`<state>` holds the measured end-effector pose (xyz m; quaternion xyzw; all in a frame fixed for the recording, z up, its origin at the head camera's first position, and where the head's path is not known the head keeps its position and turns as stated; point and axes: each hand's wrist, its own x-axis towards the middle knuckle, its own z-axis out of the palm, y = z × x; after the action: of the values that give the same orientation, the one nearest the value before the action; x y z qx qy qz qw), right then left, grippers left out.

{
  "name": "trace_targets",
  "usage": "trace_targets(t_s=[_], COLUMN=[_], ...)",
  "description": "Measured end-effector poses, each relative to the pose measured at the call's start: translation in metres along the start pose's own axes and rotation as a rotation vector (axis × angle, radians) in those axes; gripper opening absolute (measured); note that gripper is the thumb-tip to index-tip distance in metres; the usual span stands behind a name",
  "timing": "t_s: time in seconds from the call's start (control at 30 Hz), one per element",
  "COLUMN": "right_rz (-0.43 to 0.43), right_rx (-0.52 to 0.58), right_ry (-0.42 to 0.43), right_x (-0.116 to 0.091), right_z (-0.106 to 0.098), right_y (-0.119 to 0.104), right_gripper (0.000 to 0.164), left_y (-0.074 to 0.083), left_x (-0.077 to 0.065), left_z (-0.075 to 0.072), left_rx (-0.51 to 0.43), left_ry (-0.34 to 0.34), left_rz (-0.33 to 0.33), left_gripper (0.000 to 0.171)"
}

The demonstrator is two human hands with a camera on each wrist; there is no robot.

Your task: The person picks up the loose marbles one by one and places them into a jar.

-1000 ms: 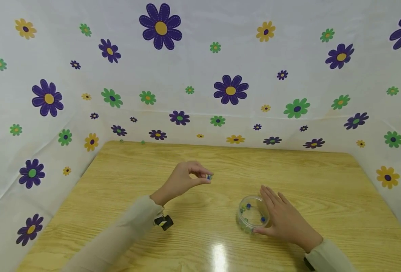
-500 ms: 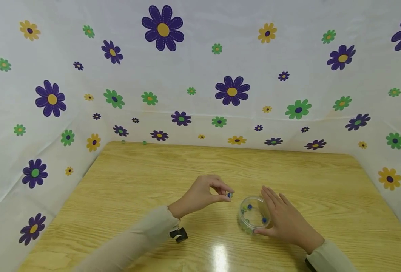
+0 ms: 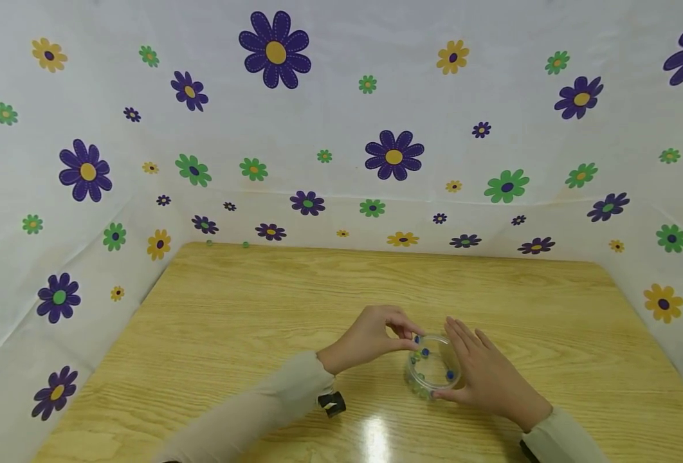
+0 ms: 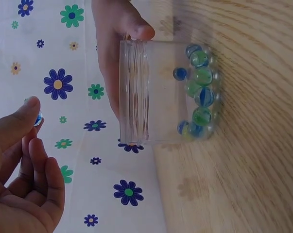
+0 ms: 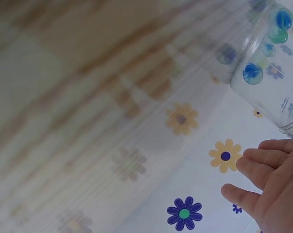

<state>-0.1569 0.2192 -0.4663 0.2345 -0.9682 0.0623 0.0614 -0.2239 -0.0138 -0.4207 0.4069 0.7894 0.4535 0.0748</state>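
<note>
A clear round plastic jar (image 4: 161,92) stands upright on the table, with several blue and green glass marbles (image 4: 203,96) on its bottom. In the head view my left hand (image 3: 376,335) is at the jar's left rim, pinching a clear-and-blue marble (image 3: 417,339) between thumb and fingertips. The left wrist view shows that same marble (image 4: 38,119) partly covered by the thumb. My right hand (image 3: 486,376) rests against the jar's right side near the rim. Its thumb lies at the near side, and its fingers (image 5: 263,170) reach out straight along the far side.
Two small green marbles (image 3: 245,244) lie at the table's back left edge, against the white flowered cloth (image 3: 330,116). That cloth stands up along the back and both sides of the wooden table (image 3: 249,289).
My left hand has moved right and toward me, carrying the pinched marble from the middle of the table to the jar's rim. The right hand and the jar have stayed put.
</note>
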Motion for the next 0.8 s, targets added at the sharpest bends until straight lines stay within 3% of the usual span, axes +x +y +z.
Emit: trace_targets(t_s=[0.5,0.8], right_rz=[-0.015,-0.011], right_rx=[0.003,0.002], right_ry=[0.006,0.003], right_x=[0.0,0.0], right_z=[0.001,0.001], right_y=[0.0,0.0], right_gripper=[0.109,0.109], left_y=[-0.009,-0.006], left_x=[0.027,0.037], left_z=[0.017,0.022], left_rx=[0.014,0.003], left_ry=[-0.011,-0.032], left_rz=[-0.013,-0.007], left_gripper=[0.023,0.024])
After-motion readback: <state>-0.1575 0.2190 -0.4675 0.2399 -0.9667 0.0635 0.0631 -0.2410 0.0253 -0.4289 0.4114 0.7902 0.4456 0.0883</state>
